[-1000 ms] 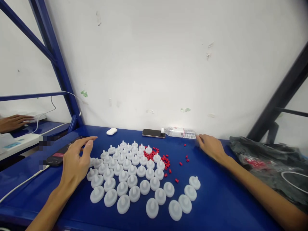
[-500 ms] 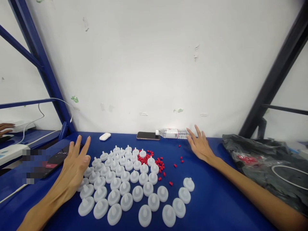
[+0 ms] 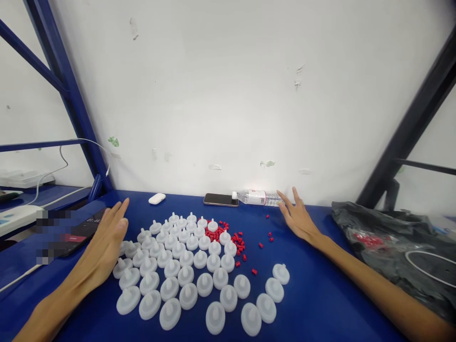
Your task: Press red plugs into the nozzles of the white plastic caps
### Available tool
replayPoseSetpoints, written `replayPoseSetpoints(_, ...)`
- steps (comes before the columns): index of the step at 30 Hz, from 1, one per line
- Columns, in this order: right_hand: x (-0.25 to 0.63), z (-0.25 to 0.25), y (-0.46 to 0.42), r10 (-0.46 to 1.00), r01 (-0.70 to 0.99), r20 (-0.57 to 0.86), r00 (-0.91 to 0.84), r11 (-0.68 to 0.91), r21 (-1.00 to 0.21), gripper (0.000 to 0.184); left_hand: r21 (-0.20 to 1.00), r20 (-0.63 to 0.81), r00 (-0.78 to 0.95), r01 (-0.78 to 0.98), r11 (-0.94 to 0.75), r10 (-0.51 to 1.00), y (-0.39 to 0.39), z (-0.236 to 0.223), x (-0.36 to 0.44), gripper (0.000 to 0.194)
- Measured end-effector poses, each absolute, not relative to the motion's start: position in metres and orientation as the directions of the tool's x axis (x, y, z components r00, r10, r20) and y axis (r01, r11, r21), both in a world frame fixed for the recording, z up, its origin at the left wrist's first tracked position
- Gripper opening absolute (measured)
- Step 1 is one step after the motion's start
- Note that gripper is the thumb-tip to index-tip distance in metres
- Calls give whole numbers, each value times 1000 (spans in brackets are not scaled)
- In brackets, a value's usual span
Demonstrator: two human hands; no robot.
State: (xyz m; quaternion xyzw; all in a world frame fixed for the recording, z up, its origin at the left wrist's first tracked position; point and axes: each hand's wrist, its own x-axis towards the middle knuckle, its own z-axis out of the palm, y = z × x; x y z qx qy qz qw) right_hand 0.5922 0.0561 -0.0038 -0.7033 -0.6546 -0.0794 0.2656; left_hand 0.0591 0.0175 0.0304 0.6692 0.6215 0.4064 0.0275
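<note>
This looks like a small workshop or plain workroom. Between the left hand (image 3: 105, 242) and the right hand (image 3: 299, 219), a blue surface (image 3: 313, 289) carries dozens of matching white plastic discs (image 3: 188, 297) and a scatter of small red pieces (image 3: 213, 235), laid out like loose parts. Beyond both hands rises a scuffed white wall (image 3: 221, 95). Past the left hand stand a blue metal frame (image 3: 73, 95) and a white power strip (image 3: 21, 216); past the right hand, a dark post (image 3: 413, 114) slants up near a crumpled dark bag (image 3: 390, 268).
</note>
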Motion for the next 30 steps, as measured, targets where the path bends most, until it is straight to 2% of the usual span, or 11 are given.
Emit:
replayPoseSetpoints(6,592,-5,55,894,955,425,145,-15,-295,65,658,373,-193,745,-112,907,18,37,56,75)
replayPoseSetpoints(12,589,0,54,909,962,407,89,27,-271,63,686,314,-261,727,-28,913,17,36,61,72)
replayPoseSetpoints(15,588,3,53,921,966,383,78,26,-258,63,696,286,-228,717,-39,931,19,33,57,67)
replayPoseSetpoints(21,587,6,52,941,972,329,82,-2,-235,63,715,234,-226,699,-10,946,34,19,41,76)
replayPoseSetpoints(30,588,5,53,948,977,307,87,-20,-214,63,737,209,-238,675,7,949,37,18,41,77)
